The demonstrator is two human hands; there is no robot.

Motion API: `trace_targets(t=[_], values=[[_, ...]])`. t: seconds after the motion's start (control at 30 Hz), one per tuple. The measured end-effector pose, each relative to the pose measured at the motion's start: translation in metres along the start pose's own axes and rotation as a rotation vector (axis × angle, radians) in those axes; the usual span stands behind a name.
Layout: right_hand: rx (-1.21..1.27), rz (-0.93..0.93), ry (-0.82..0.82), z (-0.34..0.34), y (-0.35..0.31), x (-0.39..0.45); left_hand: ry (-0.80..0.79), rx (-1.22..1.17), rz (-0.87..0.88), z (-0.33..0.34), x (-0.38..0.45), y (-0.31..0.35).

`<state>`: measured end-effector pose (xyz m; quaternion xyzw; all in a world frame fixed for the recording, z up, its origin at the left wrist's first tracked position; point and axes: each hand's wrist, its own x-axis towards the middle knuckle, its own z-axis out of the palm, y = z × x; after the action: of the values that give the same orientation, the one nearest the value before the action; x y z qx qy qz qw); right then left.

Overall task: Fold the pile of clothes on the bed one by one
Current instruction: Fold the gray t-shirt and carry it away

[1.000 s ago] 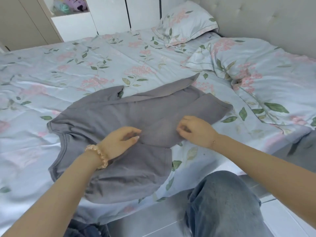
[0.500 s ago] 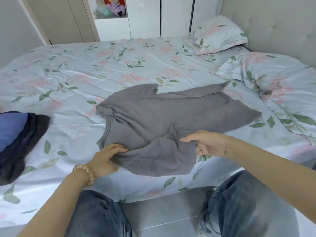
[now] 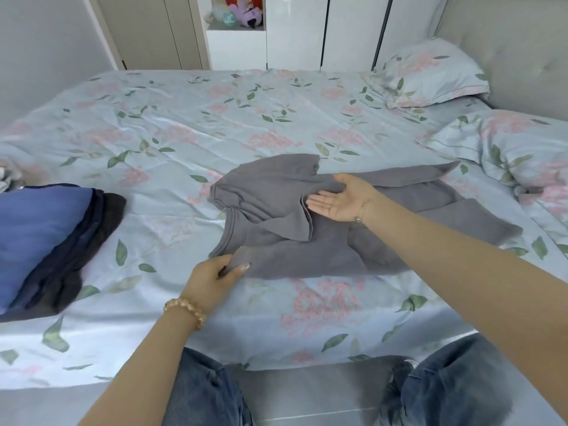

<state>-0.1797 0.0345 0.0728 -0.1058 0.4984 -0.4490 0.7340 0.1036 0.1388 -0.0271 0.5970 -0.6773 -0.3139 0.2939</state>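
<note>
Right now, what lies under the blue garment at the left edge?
Under the blue folded garment lie dark navy and black clothes, edges showing. Their count and the floral bedsheet beneath are hidden.

landmark: grey padded headboard [image 3: 507, 53] | floral pillow [image 3: 430, 73] just beside it, leaning on it | second floral pillow [image 3: 504, 142] nearer the camera | white wardrobe doors [image 3: 307, 32] left of headboard | plush toys [image 3: 244, 10] in open shelf further left

White wardrobe doors [image 3: 295, 32] behind; padded headboard [image 3: 507, 41] right; grey tiled floor [image 3: 307, 395] below.
</note>
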Motion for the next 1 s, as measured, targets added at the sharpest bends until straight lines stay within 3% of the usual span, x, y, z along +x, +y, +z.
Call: trace_targets(t=[0.1, 0.23, 0.37, 0.6, 0.67, 0.8, 0.93, 1.0], values=[[-0.261, -0.061, 0.009, -0.008, 0.011, 0.009, 0.03, -0.169, -0.037, -0.01, -0.001, 0.006], [-0.804, -0.383, 0.198, -0.035, 0.034, 0.005, 0.049, -0.263, -0.067, -0.021, -0.009, 0.004], [-1.245, -0.571, 0.238, -0.078, 0.056, 0.004, -0.059, 0.028, -0.21, -0.019, -0.024, -0.01], [-1.096, -0.469, 0.233, -0.087, 0.044, 0.014, -0.119, 0.324, -0.354, -0.021, -0.021, 0.002], [-1.024, -0.409, 0.223, -0.08, 0.037, 0.015, -0.104, 0.486, -0.208, -0.022, -0.015, 0.011], [-0.997, -0.34, 0.209, -0.064, 0.026, 0.023, -0.018, 0.361, 0.207, 0.001, 0.021, 0.037], [-0.909, -0.325, 0.175, -0.045, 0.023, 0.041, -0.169, 0.481, 0.141, 0.033, 0.063, 0.034], [-0.817, -0.327, 0.171, -0.037, 0.02, 0.047, -0.117, 0.453, 0.16, 0.037, 0.076, 0.023]])
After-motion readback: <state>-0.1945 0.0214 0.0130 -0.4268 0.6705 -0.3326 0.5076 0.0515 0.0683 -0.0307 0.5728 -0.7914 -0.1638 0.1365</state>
